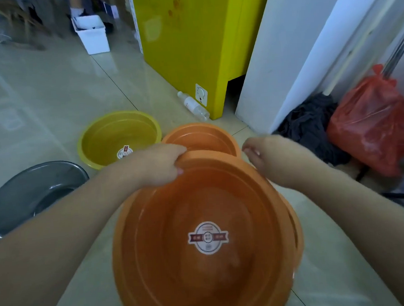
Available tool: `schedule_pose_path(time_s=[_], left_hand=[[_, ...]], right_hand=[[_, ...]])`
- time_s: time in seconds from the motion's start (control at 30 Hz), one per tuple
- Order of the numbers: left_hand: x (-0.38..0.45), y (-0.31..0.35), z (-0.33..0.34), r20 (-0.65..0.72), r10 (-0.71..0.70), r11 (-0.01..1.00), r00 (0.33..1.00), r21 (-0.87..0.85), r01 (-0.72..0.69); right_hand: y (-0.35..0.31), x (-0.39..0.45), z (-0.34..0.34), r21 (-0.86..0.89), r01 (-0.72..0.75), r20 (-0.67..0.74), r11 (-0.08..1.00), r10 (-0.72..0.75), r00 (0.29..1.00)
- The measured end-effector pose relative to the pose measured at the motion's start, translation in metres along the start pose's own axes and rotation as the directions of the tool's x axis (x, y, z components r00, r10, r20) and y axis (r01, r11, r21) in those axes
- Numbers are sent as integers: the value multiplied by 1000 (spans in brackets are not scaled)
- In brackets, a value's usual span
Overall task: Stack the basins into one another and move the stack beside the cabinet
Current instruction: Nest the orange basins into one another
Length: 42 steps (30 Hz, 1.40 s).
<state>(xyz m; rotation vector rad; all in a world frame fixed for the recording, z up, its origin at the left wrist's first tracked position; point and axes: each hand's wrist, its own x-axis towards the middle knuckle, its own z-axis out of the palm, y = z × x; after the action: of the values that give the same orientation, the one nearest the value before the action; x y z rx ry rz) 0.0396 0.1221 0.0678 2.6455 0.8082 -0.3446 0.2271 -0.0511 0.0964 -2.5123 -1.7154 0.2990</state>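
Open floor (pixel 50 91) left; bottle (pixel 194 106) lies against the yellow cabinet (pixel 189 47).

A single wide-angle head-worn camera looks forward and steeply down at the tiled floor (pixel 50 91), so both forearms enter from the bottom corners and reach toward the middle of the picture. It sits very near the large orange basin (pixel 201 235), which fills the lower centre with some blur, while the yellow basin (pixel 119 136), the small orange basin (pixel 202 138) and the grey basin (pixel 33 194) lie a little farther off. The yellow cabinet (pixel 189 35) and white wall (pixel 296 52) rise toward the top edge, bent by the lens; there is no second view to share any part of the scene.
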Motion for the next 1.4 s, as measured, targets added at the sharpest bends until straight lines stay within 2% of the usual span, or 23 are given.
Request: schedule_pose_path(time_s=[0.13,0.2,0.4,0.57,0.67,0.73,0.77,0.8,0.83,0.87,0.9,0.93,1.0,1.1,1.27,1.4], left_hand=[[26,32,16,38,-2,994,999,-106,6],[40,41,38,58,-52,986,997,-154,61],[68,56,95,20,-170,907,985,-388,164],[70,39,116,60,-119,840,991,-526,133],[71,31,133,151,-127,762,980,-618,194],[77,21,138,40,-247,749,968,-626,217],[82,14,137,-49,-366,735,929,-628,257],[87,0,137,-102,-517,682,850,-650,337],[93,-16,138,-104,-669,571,736,-706,418],[98,-30,140,15,-777,370,629,-798,476],[101,-43,146,202,-786,137,584,-864,484],[102,-49,153,366,-708,-52,604,-880,473],[105,-47,167,518,-506,-292,689,-855,428],[112,-38,176,433,-460,-398,775,-881,256],[122,-35,153,269,-639,-250,720,-959,137],[122,-28,104,144,-643,-318,753,-944,-90]], right_hand=[[31,-5,-28,56,-86,-231,995,97,968],[36,-7,-29,97,-72,-251,993,94,963],[24,-8,9,37,27,5,999,-28,1000],[19,5,32,-38,71,44,997,-70,997],[14,17,50,-39,94,100,995,-90,991],[12,24,62,-54,109,116,993,-102,988],[11,27,67,-59,113,125,992,-105,987],[10,29,71,-61,114,133,992,-105,986],[10,31,74,-66,110,147,992,-100,984],[10,32,76,-73,114,156,991,-101,982],[10,33,77,-82,117,163,990,-103,981],[11,34,77,-85,120,161,989,-105,981],[13,35,77,-82,119,150,989,-106,983],[16,36,77,-76,120,132,990,-110,985],[14,35,72,-80,157,95,984,-150,984],[9,34,61,-79,174,50,982,-170,984]])
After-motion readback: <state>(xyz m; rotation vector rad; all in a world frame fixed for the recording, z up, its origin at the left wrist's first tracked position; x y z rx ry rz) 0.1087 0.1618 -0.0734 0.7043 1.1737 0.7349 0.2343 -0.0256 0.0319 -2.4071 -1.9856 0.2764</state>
